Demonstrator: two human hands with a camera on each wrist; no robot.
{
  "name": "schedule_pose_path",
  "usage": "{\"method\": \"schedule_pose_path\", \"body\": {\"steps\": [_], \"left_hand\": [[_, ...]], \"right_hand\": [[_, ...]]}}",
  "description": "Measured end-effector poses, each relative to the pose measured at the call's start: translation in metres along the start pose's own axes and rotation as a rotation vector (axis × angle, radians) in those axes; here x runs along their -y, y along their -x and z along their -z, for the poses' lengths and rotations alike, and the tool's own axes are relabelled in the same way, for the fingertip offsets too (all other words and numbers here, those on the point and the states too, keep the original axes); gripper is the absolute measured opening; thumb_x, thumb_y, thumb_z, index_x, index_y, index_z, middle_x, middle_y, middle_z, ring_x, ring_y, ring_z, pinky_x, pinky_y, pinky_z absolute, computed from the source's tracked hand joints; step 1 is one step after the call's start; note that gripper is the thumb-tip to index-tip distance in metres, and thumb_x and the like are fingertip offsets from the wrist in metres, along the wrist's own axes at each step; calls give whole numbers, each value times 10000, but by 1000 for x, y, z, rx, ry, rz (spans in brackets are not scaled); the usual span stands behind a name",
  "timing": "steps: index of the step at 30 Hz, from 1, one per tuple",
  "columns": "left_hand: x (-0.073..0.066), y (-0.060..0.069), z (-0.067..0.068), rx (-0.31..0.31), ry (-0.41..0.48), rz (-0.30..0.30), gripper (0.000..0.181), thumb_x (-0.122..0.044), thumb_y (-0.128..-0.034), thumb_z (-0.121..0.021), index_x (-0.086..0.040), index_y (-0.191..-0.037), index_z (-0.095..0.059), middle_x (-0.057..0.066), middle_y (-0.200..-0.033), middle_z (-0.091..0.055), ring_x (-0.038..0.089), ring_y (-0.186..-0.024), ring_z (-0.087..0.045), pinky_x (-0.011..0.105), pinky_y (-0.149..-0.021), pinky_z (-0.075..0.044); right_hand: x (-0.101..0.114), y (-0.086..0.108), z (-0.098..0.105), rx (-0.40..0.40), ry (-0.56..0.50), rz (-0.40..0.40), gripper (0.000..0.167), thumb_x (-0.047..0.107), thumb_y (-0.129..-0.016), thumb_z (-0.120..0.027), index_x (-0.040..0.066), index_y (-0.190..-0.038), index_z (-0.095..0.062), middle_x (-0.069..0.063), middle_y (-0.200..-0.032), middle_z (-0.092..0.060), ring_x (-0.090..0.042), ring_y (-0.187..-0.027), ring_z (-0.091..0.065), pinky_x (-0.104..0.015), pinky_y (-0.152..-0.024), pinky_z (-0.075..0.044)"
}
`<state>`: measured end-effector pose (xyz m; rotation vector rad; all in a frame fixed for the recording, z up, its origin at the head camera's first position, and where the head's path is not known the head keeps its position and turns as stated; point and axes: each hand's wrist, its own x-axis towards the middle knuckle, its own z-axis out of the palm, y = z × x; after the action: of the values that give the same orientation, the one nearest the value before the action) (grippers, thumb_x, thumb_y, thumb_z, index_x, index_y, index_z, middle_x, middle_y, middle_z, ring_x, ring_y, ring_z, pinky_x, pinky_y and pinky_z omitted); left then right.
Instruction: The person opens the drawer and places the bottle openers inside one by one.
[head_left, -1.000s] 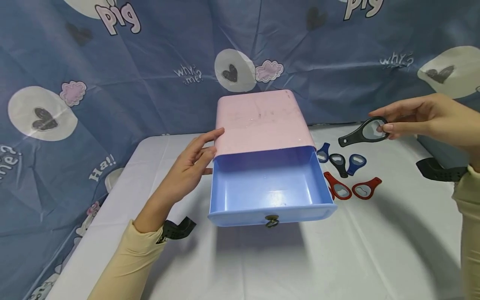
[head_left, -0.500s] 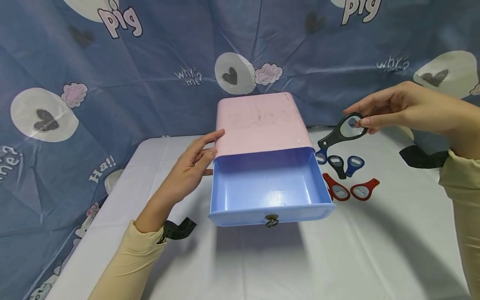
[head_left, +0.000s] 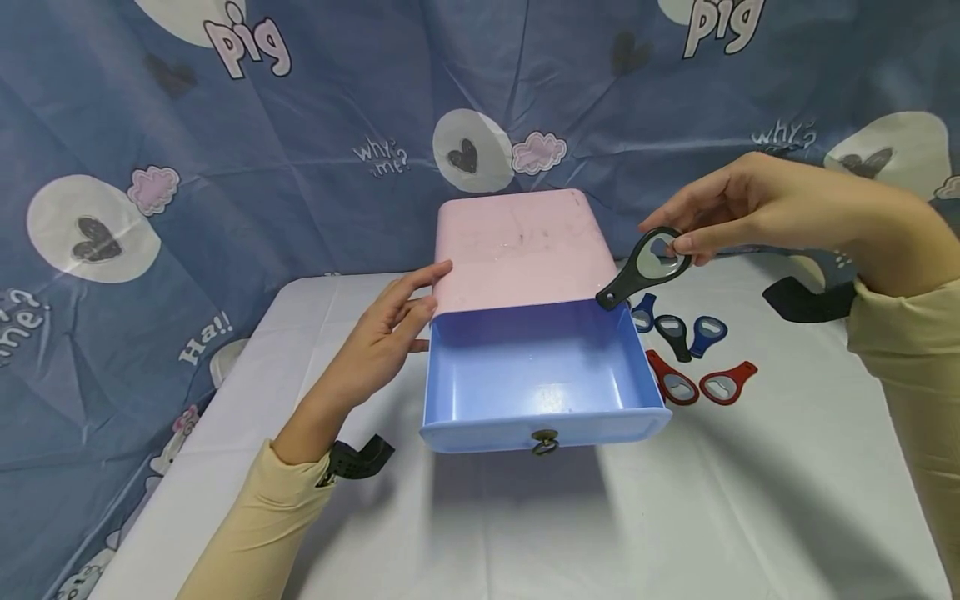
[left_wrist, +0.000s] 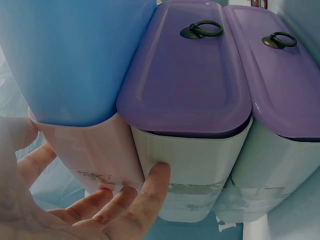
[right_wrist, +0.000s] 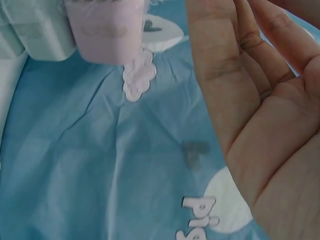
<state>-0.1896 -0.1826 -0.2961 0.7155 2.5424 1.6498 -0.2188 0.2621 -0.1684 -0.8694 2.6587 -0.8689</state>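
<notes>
In the head view, a drawer unit with a pink top (head_left: 517,250) stands on the white table, its blue drawer (head_left: 480,437) pulled out and bare inside. My left hand (head_left: 382,329) rests against the unit's left side, fingers fairly straight. The left wrist view shows those fingers touching the pink and pale green casings below the blue drawer and a purple drawer front (left_wrist: 185,80). My right hand (head_left: 772,204) pinches a black magnifying glass (head_left: 630,279) by its lens, handle pointing down-left over the drawer's back right corner. The right wrist view leaves the magnifying glass out of frame.
Right of the drawer lie several smaller magnifying glasses: red ones (head_left: 741,373), blue ones (head_left: 708,337) and a black one (head_left: 681,346). One red one is partly behind the drawer. A blue printed cloth (head_left: 300,108) hangs behind the table.
My right hand has carried the black magnifying glass leftward, from above the smaller ones to the drawer's back right corner, its handle tipping further down. The left hand has stayed put.
</notes>
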Motion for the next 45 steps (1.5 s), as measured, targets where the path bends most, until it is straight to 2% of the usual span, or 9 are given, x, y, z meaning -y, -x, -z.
{"method": "schedule_pose_path", "body": {"steps": [6, 10, 17, 24, 28, 32, 36, 40, 45], "left_hand": [[1, -7, -7, 0, -3, -7, 475, -345, -1159, -492, -374, -1631, -445, -1, -1700, -363, 338, -1494, -526, 628, -1017, -603], [1, -10, -9, 13, 1, -16, 477, -358, -1159, -490, -381, -1633, -441, 6, -1702, -362, 338, -1498, -521, 621, -1022, -602], [1, 0, 0, -11, -28, 2, 473, -338, -1163, -481, -355, -1634, -445, 36, -1693, -365, 356, -1487, -521, 608, -1013, -611], [0, 1, -1, -5, -20, -8, 471, -346, -1161, -483, -350, -1632, -453, 27, -1687, -375, 341, -1489, -515, 607, -1013, -611], [1, 0, -1, -6, -21, -11, 471, -345, -1162, -483, -354, -1632, -452, 24, -1684, -378, 336, -1490, -515, 607, -1011, -612], [1, 0, -1, -7, -18, -16, 471, -344, -1161, -485, -353, -1631, -453, 24, -1679, -383, 336, -1489, -514, 609, -1007, -614], [0, -1, -2, -7, -11, -21, 473, -336, -1163, -482, -338, -1635, -450, 20, -1689, -376, 343, -1489, -516, 607, -1005, -615], [1, -1, -2, -7, -4, -19, 471, -328, -1163, -482, -328, -1633, -454, 16, -1688, -380, 345, -1486, -521, 612, -1002, -615], [1, -1, -1, -8, -5, -18, 469, -325, -1163, -481, -329, -1632, -454, 13, -1686, -386, 346, -1492, -524, 618, -997, -615]], "right_hand": [[20, -8, 1, 56, 42, -9, 394, 152, -1045, -722, 209, -1435, -701, -43, -1053, -800, -230, -958, -757, -246, -847, -626], [34, -16, 0, 104, 55, 11, 389, 138, -1046, -717, 168, -1434, -702, -38, -1055, -794, -222, -950, -762, -273, -856, -649], [62, -50, -20, 240, 13, 57, 327, 152, -1048, -717, 161, -1374, -735, -85, -1051, -775, -250, -947, -777, -350, -899, -661], [82, -67, -33, 313, 38, 56, 291, 116, -1033, -725, 190, -1311, -773, -74, -1004, -773, -264, -824, -745, -302, -753, -632], [91, -73, -39, 352, 61, 73, 289, 132, -1025, -743, 188, -1306, -779, -59, -979, -769, -241, -812, -728, -301, -761, -629], [97, -78, -43, 396, 79, 91, 301, 140, -1021, -752, 138, -1321, -772, -72, -1014, -773, -259, -871, -763, -316, -834, -656], [103, -85, -49, 428, 121, 96, 282, 114, -1017, -747, 148, -1294, -786, -59, -1029, -784, -278, -909, -786, -316, -838, -661], [110, -91, -57, 465, 153, 110, 266, 117, -1015, -749, 164, -1273, -794, -66, -1056, -791, -259, -928, -798, -322, -842, -662], [116, -96, -66, 503, 160, 120, 268, 123, -1018, -746, 134, -1283, -786, -85, -1096, -791, -216, -928, -791, -313, -866, -661]]}}
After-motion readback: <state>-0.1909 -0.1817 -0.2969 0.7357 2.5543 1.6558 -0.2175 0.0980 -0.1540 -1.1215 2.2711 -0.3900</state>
